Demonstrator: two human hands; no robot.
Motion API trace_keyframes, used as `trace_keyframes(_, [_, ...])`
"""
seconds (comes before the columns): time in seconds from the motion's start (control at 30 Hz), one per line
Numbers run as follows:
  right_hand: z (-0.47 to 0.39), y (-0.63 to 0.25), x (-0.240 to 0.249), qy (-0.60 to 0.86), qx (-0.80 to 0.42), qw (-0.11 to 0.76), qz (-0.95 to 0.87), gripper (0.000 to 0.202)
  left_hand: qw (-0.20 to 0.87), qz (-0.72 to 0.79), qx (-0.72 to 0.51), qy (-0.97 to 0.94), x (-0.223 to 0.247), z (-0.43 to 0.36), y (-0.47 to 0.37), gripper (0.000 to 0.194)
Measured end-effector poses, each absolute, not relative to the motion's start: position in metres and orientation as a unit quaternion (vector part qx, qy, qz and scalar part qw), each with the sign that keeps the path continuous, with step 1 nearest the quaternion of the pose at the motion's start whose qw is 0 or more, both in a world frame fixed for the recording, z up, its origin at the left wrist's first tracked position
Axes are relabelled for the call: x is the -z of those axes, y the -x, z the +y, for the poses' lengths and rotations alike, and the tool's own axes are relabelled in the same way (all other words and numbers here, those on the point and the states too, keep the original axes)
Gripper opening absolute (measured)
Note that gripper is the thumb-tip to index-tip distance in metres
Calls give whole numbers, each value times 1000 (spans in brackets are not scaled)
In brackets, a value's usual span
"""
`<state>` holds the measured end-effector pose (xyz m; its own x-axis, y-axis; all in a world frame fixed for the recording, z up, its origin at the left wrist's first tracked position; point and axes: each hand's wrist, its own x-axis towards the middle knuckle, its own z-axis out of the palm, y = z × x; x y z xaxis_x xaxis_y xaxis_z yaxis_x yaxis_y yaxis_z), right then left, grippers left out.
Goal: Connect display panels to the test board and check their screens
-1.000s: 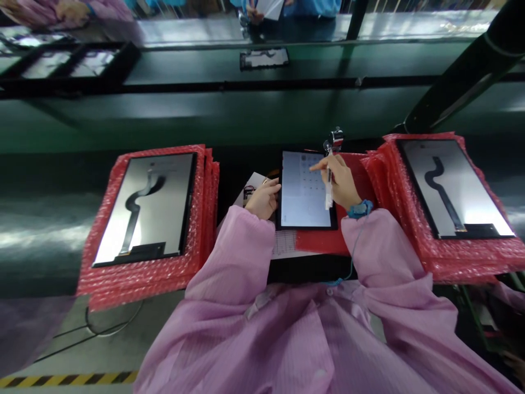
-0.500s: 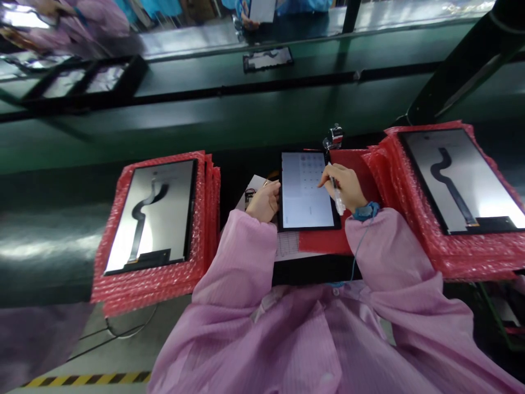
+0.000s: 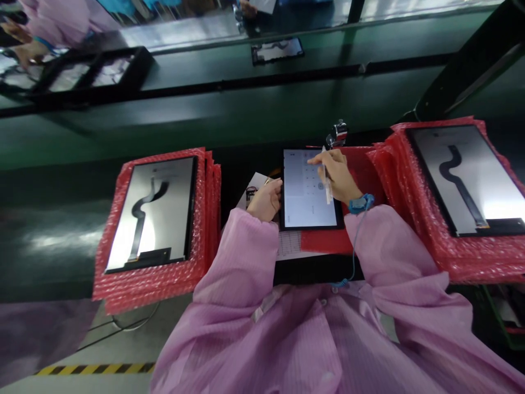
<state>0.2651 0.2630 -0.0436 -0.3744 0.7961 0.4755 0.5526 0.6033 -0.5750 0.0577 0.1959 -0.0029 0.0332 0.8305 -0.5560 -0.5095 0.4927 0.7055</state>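
Note:
A lit tablet screen [image 3: 301, 202] with a keypad-like display lies on red wrap in front of me. My left hand [image 3: 266, 201] is at its left edge, fingers together and fingertips against the frame. Over the upper right of the screen is my right hand [image 3: 337, 176], its index finger stretched toward the icons. A slim clear-white pen [image 3: 327, 186] is held in that hand, slanting down across the fingers. A blue wrist strap [image 3: 361, 203] with a coiled cord circles the right wrist. Just beyond the tablet stands a small chrome tally counter [image 3: 339, 133].
Stacks of red bubble bags flank me, with a display panel [image 3: 158, 213] on the left stack and another panel [image 3: 459, 169] on the right. A printed sheet [image 3: 289, 244] sticks out below the tablet. Black trays [image 3: 139, 68] and a co-worker's hand [image 3: 30, 52] are at far left.
My right hand has moved up and left over the screen, and the pen now stands more upright in it. The left hand stays at the tablet's edge.

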Motion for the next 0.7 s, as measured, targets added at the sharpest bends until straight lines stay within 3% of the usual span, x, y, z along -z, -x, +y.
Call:
trace_keyframes(0.47, [244,-273,39,452,-131,440,-765,18,705,505,-475,-147,0,195,-58,19])
trace_keyframes(0.7, [245,-270,42,433,-153,388,-799,17,702,508,-478,-146,-4,195,-60,20])
